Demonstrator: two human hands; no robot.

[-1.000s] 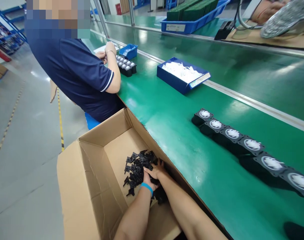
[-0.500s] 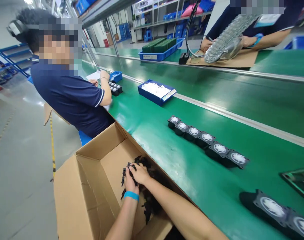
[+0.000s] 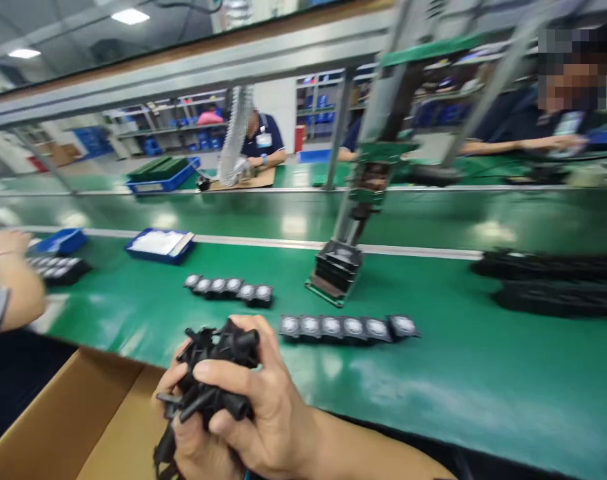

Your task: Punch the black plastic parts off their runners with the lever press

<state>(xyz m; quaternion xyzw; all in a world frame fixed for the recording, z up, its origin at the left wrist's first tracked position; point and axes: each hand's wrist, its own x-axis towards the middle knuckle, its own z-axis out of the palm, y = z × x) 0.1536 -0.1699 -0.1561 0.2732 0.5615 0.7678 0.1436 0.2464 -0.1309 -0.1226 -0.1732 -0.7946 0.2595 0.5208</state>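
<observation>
Both my hands are wrapped round a bunch of black plastic parts, with short tubes and thin arms sticking out. My left hand grips the bunch from the left and below, partly hidden behind it. From the right, my right hand clasps it with the thumb across the front. The bunch is up above the edge of an open cardboard box. Just beyond my hands, a row of black square fan-like units with white centres lies on the green work surface. A second such row lies farther left.
A fixture on a slanted metal post stands mid-bench. Long black stacks lie at right. A blue tray of white pieces sits left. A co-worker's arm is at far left; other people work across the bench.
My hands have come up out of the cardboard box, holding the bunch of black plastic parts. My view has swung right and up, bringing the post fixture and right side of the bench into sight.
</observation>
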